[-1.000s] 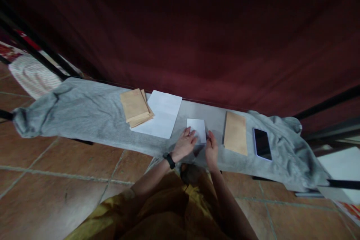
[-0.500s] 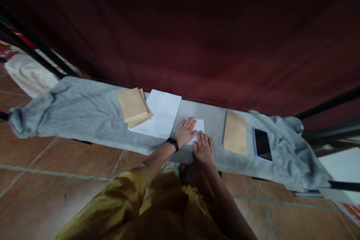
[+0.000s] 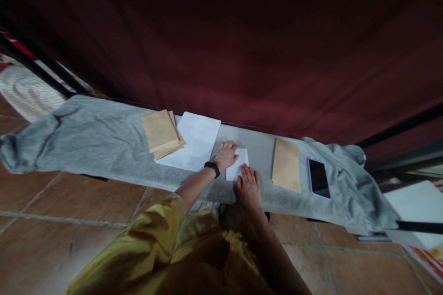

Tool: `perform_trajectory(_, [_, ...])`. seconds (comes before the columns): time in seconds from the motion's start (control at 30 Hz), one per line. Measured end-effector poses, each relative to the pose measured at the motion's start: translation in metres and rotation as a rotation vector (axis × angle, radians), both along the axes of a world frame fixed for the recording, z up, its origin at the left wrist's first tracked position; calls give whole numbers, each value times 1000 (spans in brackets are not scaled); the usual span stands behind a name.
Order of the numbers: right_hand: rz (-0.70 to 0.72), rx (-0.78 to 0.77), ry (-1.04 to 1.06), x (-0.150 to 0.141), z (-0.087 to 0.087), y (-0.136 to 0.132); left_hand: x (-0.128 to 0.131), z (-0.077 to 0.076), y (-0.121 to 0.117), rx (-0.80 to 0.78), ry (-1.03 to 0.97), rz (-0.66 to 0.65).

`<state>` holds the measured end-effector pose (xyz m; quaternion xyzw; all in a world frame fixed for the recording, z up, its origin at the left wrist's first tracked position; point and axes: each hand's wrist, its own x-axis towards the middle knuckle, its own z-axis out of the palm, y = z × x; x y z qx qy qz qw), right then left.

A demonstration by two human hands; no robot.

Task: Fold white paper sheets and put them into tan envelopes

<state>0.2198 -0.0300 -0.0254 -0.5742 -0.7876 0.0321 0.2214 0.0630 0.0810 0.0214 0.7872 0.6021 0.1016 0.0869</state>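
Note:
A small white folded paper [image 3: 234,172] lies on the grey cloth between my hands. My left hand [image 3: 226,155], with a dark band at the wrist, rests flat at the paper's left edge, its fingers extended. On the paper's lower right side lies my right hand [image 3: 249,185], palm down with fingers stretched out. Larger white sheets [image 3: 199,134] are to the left. Partly covering them is a small pile of brown envelopes [image 3: 159,130]. To the right of my hands, more brown envelopes [image 3: 286,164] lie beside a phone [image 3: 319,178] with a dark screen.
The grey cloth [image 3: 100,140] covers a long narrow bench, bunched at both ends. A dark red curtain [image 3: 221,55] hangs right behind it. Black bars [image 3: 404,126] stand at the sides. Tiled floor [image 3: 100,198] lies in front.
My left hand has slid left off the middle of the folded paper, uncovering more of it. My right hand stays on its lower right side. The whole view has shifted slightly.

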Motion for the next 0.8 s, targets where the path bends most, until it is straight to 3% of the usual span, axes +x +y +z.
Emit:
perform_trajectory(0.27, [-55,23,103,4,-6,4,-22,3,3,-114,-177,112])
perform_trajectory(0.47, [-92,62,252,5,-5,13,-39,-8,-24,-86,-255,365])
perform_trajectory(0.57, [-28,63,279,-4,-2,13,-34,-12,-45,-51,-265,446])
perform_trajectory(0.7, [91,-7,297,-17,-3,7,-14,-12,-80,46,-255,428])
perform_trajectory(0.8, [56,-90,424,-16,-5,6,-1,-15,-101,114,-169,216])
